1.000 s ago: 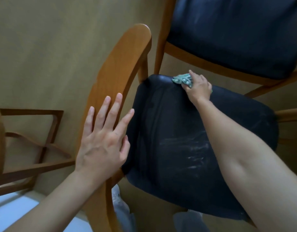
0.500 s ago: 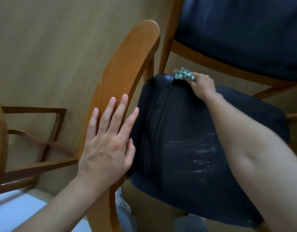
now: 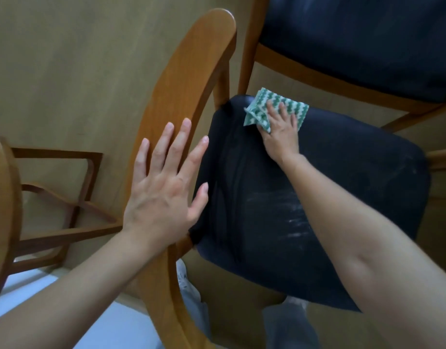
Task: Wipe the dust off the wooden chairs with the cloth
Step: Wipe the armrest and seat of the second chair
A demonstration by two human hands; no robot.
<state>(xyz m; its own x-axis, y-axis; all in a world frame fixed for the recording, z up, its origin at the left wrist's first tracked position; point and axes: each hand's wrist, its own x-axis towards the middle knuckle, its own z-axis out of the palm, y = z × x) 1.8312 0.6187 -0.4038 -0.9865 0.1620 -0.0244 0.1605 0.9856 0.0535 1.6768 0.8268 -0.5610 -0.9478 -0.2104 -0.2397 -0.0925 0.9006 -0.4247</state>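
Note:
A wooden chair stands below me, its curved backrest (image 3: 189,79) on the left and its black padded seat (image 3: 342,197) in the middle, streaked with pale dust. My left hand (image 3: 164,190) lies flat on the backrest with fingers spread and straight. My right hand (image 3: 279,129) presses a green-and-white patterned cloth (image 3: 274,102) flat against the seat's far left corner, fingers extended over it.
A second wooden chair with a black seat (image 3: 368,41) stands just beyond, its frame close to the cloth. Another chair's wooden frame (image 3: 66,197) is at the left. The floor (image 3: 66,71) is tan; my legs show under the seat.
The cloth, bunched in my right fingers before, now lies spread out flat under my hand on the seat corner. My left hand stays on the backrest.

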